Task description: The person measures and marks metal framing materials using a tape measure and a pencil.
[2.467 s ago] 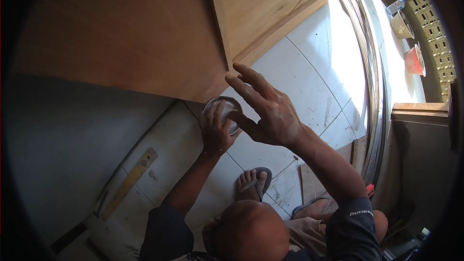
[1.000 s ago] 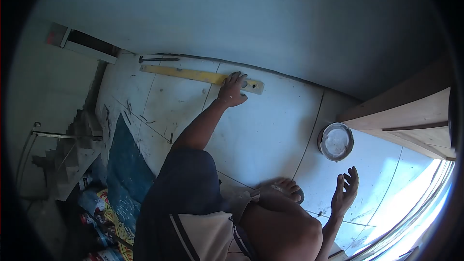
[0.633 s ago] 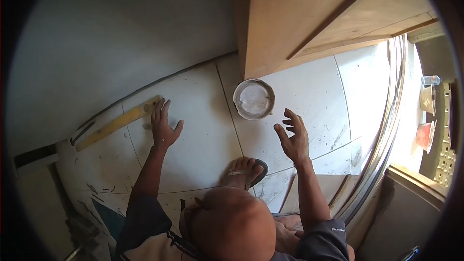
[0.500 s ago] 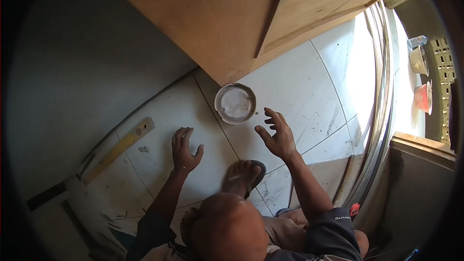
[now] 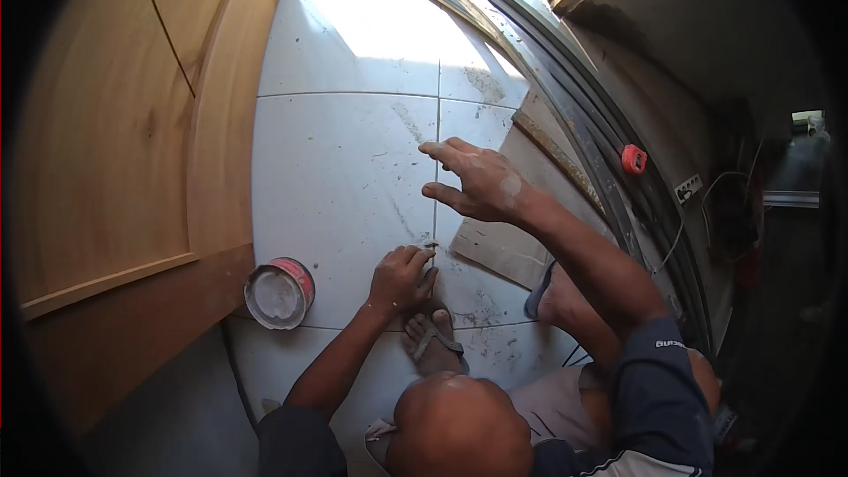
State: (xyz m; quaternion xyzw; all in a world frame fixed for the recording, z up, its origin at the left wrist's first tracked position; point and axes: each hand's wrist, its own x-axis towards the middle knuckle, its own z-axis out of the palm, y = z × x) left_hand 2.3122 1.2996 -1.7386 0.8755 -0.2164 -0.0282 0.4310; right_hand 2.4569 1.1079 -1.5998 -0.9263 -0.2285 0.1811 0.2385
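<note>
My left hand is low over the white floor tiles, just above my sandalled foot. Its fingers are drawn together in a pinch, and a small whitish bit shows at the fingertips, too small to name. Higher up, my right hand hangs open over the tiles with thumb and fingers apart and nothing in it; a pale dusty patch marks its back. Left of both hands stands a round red-sided tub with a greyish-white inside, touched by neither hand.
A wooden panelled cabinet fills the left side. Long thin strips curve along the right, with a red tape measure by them. A flat brown board lies near my right foot. Farther right is a white power strip.
My view has turned right, so the tub and cabinet now appear farther left. My left hand has gone from open to pinched and come nearer the right hand. My right hand stays open.
</note>
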